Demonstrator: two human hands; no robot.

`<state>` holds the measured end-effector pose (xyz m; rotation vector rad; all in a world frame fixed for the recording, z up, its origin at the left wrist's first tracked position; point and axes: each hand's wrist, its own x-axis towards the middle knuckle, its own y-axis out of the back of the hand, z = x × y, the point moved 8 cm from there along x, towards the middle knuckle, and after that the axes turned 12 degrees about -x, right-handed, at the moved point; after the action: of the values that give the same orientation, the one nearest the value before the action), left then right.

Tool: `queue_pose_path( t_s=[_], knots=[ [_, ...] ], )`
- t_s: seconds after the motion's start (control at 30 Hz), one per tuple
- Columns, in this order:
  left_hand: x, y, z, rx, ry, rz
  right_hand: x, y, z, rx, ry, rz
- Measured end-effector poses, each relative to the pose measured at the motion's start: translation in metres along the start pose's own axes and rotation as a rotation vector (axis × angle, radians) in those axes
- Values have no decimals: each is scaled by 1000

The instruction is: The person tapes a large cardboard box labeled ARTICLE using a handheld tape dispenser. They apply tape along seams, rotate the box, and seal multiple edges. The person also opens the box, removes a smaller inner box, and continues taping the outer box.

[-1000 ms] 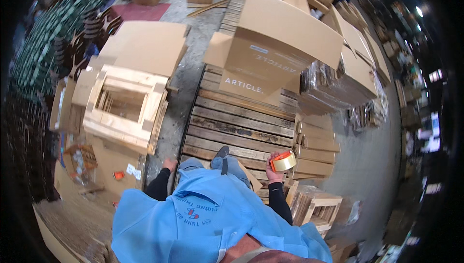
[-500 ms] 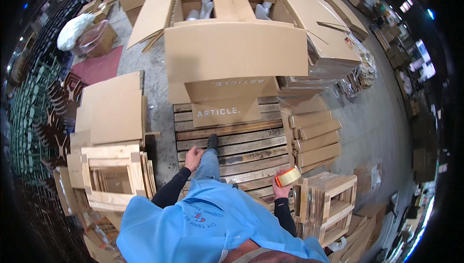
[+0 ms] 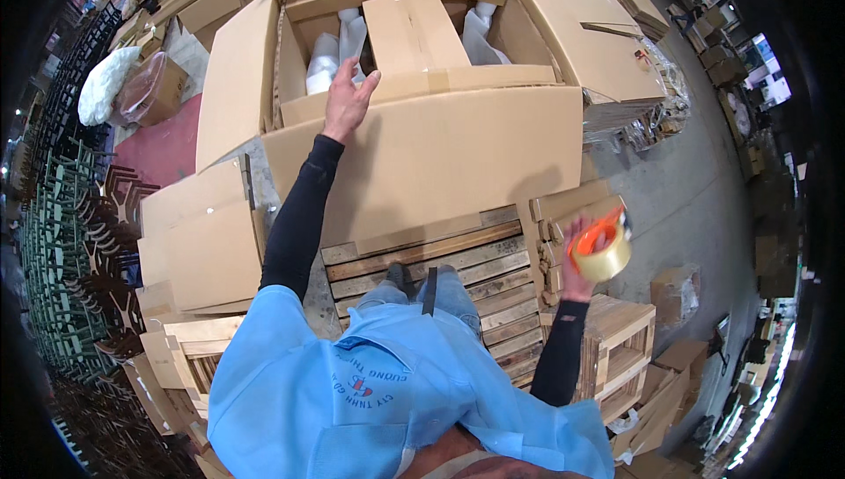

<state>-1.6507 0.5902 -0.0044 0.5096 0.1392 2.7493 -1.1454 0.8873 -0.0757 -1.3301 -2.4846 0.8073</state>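
Note:
In front of me stands a large open cardboard box [image 3: 422,140], its flaps folded outward. Inside it lie a smaller closed carton [image 3: 412,34] and pieces in white foam wrap [image 3: 324,62] on the left, with another foam-wrapped piece [image 3: 481,39] on the right. My left hand [image 3: 349,100] reaches over the box's near edge, fingers apart, holding nothing, close to the left foam-wrapped pieces. Off to the right, my right hand [image 3: 576,254] is closed on an orange tape dispenser [image 3: 602,246] with a roll of pale yellow tape. Its fingers are partly hidden behind the dispenser.
A slatted wooden pallet [image 3: 493,303] lies under my feet. Cardboard sheets [image 3: 198,241] lean at left; wooden frames [image 3: 620,347] are stacked at right. Beyond the box's right flap [image 3: 581,30] stands plastic-wrapped cardboard [image 3: 656,109]. Green metal frames [image 3: 66,224] crowd the far left.
I have come closer to the box. My left hand has risen from beside my leg to the box's near edge. My right hand has moved up and outward with the tape dispenser.

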Motion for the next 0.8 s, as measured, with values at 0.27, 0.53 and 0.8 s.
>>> queue_pose_path(
  t_s=[0.27, 0.53, 0.8],
  knots=[
    [67, -35, -85, -76, 513, -170, 225, -244, 22, -75, -158, -694],
    [53, -57, -112, -12, 680, -282, 329, -311, 187, -647, -607, -467],
    [48, -62, -61, 381, 536, -309, 294, -312, 198, -856, -610, -508]
  ],
)
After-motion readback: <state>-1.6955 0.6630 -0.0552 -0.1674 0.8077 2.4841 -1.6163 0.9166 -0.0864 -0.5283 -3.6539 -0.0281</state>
